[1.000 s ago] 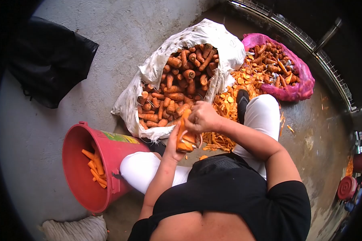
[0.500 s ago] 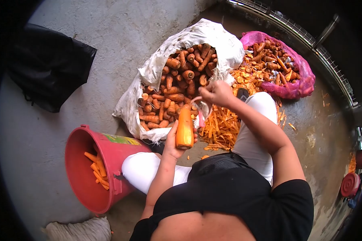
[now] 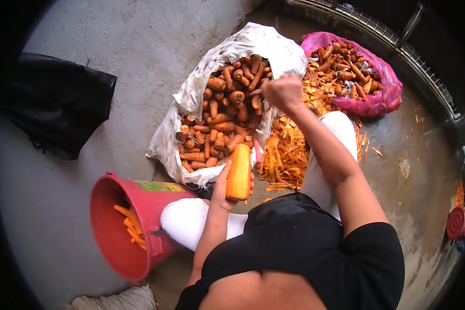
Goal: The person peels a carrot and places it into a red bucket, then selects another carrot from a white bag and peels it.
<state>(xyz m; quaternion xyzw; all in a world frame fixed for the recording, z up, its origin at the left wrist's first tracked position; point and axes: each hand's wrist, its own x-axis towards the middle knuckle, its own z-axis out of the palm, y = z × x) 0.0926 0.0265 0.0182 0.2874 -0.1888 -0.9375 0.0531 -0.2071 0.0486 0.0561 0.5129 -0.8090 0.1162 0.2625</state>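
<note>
Since half a second ago the right hand (image 3: 281,93) has swung up and away from the carrot (image 3: 238,178) and now hangs over the open white sack (image 3: 274,49) of unpeeled carrots, well apart from the left hand (image 3: 222,190). Its fingers are curled shut around a thin tool (image 3: 255,92) whose tip pokes out to the left; its kind is too small to tell. The left hand grips the carrot from below, fingers wrapped round its lower half. The carrot is peeled and smooth, upright, just above the knee. A heap of orange peelings (image 3: 284,155) lies beside it. A red bucket (image 3: 160,194) to the left holds cut carrot sticks (image 3: 129,227) — a pink bag (image 3: 382,101) of carrots sits beyond the sack.
</note>
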